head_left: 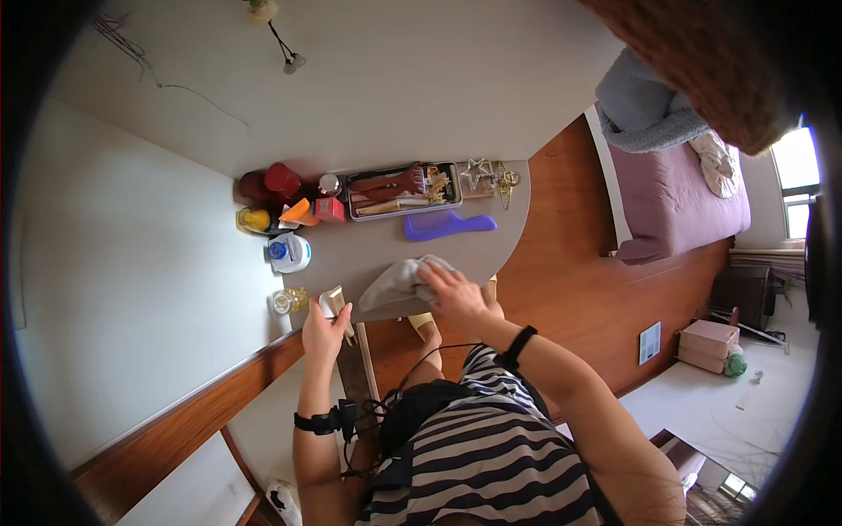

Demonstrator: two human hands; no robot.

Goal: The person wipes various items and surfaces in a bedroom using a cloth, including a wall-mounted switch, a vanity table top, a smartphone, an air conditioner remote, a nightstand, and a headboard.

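Observation:
My right hand (454, 296) presses a crumpled grey cloth (399, 285) onto the front of a pale shelf (338, 254), its fingers bent over the fabric. Close to the shelf's front left edge, my left hand (324, 333) grips a small cream and white box-like item (332, 301) between thumb and fingers; its exact kind is hard to make out. A clear glass bottle with a yellowish tint (291, 301) stands just left of that hand. Farther back on the shelf lies a purple comb (447, 225), apart from both hands.
Behind the comb sits an organizer tray (354, 210) of hair clips. A star-shaped clip (476, 174) lies beside it. At the back left stand a red-capped bottle (282, 180), a red box (330, 209) and a white, blue-topped bottle (289, 252). A bed (675, 206) is at right.

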